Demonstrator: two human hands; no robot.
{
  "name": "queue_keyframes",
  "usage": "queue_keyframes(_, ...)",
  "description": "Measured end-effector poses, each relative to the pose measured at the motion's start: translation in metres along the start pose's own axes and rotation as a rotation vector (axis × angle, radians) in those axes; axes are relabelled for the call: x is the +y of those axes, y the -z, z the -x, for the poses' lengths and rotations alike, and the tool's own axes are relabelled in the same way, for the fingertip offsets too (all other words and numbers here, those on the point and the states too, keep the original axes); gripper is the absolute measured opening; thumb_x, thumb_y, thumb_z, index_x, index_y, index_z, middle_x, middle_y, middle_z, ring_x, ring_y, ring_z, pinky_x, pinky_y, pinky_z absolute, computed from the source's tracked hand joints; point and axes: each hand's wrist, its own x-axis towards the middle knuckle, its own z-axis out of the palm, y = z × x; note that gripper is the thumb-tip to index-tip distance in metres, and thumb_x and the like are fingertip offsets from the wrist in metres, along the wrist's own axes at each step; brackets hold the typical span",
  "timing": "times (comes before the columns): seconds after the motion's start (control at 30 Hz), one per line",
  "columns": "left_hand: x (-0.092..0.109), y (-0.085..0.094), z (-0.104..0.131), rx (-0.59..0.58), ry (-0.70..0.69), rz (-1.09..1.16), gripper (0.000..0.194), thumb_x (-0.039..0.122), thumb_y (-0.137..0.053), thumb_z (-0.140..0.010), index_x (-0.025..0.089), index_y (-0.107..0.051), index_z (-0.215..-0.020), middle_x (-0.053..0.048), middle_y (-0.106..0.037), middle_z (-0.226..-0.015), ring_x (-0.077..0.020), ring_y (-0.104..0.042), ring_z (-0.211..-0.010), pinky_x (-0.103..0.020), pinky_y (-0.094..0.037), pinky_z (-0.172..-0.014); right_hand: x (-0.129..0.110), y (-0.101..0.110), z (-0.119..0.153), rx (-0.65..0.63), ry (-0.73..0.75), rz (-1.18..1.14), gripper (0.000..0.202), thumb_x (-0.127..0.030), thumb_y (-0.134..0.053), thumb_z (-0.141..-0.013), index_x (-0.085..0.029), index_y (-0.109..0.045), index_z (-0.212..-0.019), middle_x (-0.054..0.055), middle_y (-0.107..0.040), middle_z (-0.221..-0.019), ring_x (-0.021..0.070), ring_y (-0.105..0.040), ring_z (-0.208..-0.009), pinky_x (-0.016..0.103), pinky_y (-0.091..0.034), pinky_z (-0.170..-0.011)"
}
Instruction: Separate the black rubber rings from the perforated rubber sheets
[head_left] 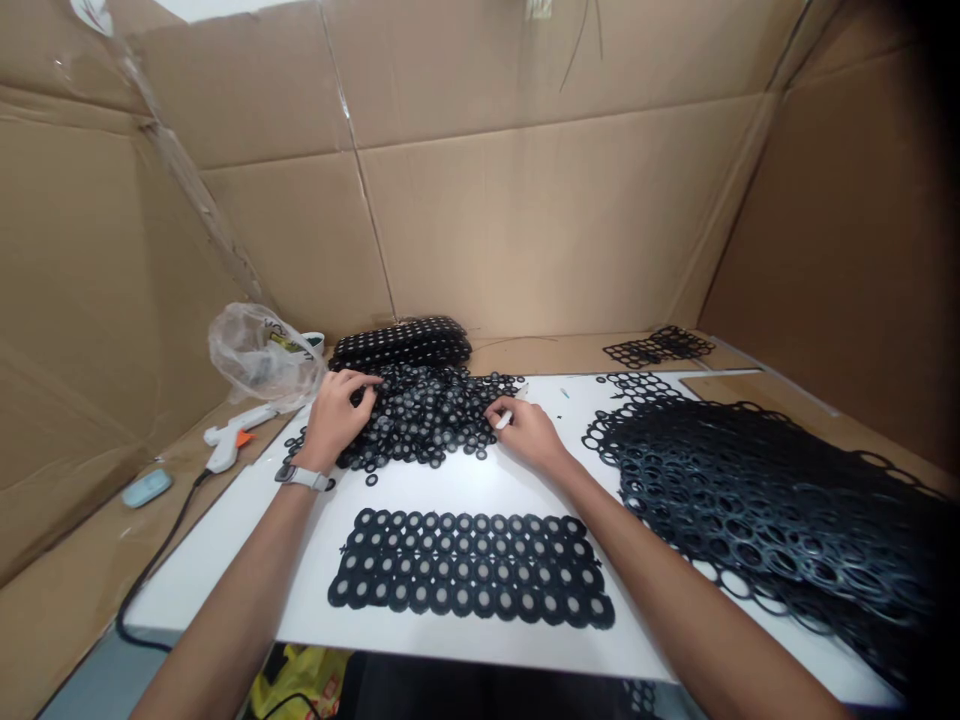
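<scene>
A heap of small black discs with grey centres point(424, 410) lies on the white board point(442, 490). My left hand point(341, 412) is at the heap's left side, thumb and forefinger apart, with nothing seen between them. At the right edge of the heap, my right hand point(523, 430) has its fingers closed around a small white tool point(505, 420); its far end is hard to make out. Nearer to me lies a flat black panel point(472, 565) made of rows of joined discs with grey centres.
Large stacked black ring sheets point(750, 490) cover the right side. Behind the heap sits a dotted black bundle point(405, 342). At left are a clear plastic bag point(255, 350), a glue gun point(229, 440) with its cord and a light blue case point(147, 488). Cardboard walls point(562, 220) surround the board.
</scene>
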Motion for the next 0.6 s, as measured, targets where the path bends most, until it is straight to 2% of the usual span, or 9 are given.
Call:
queue_keyframes(0.1, -0.004, -0.002, 0.000, 0.012, 0.006, 0.000, 0.027, 0.029, -0.054, -0.104, 0.026, -0.079, -0.113, -0.007, -0.075, -0.112, -0.0297, -0.061, -0.107, -0.047, -0.048, -0.100, -0.001, 0.001, 0.000, -0.003, 0.000, -0.006, 0.025, -0.014, -0.061, -0.086, -0.026, -0.079, -0.098, -0.001, -0.080, -0.106, 0.0197, -0.069, -0.091, 0.024, -0.043, -0.077)
queue_keyframes(0.3, -0.013, -0.008, -0.002, -0.035, -0.012, -0.017, 0.033, 0.037, -0.052, -0.108, 0.028, -0.080, -0.123, -0.008, -0.073, -0.115, -0.0308, -0.059, -0.107, -0.047, -0.048, -0.099, -0.004, 0.002, 0.000, -0.010, -0.012, 0.000, 0.025, -0.014, -0.061, -0.085, -0.025, -0.079, -0.097, -0.001, -0.080, -0.105, 0.0195, -0.070, -0.090, 0.025, -0.043, -0.077)
queue_keyframes(0.43, -0.017, -0.008, -0.002, -0.064, -0.017, -0.022, 0.032, 0.039, -0.054, -0.108, 0.029, -0.082, -0.120, -0.008, -0.073, -0.116, -0.0306, -0.059, -0.106, -0.048, -0.048, -0.099, -0.006, 0.003, 0.000, -0.007, -0.015, 0.022, 0.024, -0.014, -0.060, -0.086, -0.025, -0.079, -0.096, -0.001, -0.080, -0.104, 0.0200, -0.069, -0.089, 0.026, -0.043, -0.078)
queue_keyframes(0.6, -0.015, -0.006, -0.002, -0.045, -0.012, -0.033, 0.030, 0.040, -0.058, -0.107, 0.027, -0.083, -0.114, -0.008, -0.074, -0.112, -0.0299, -0.061, -0.105, -0.047, -0.049, -0.098, -0.006, 0.002, 0.000, -0.009, -0.018, 0.024, 0.025, -0.014, -0.061, -0.086, -0.025, -0.080, -0.097, -0.001, -0.080, -0.103, 0.0193, -0.069, -0.087, 0.025, -0.043, -0.078)
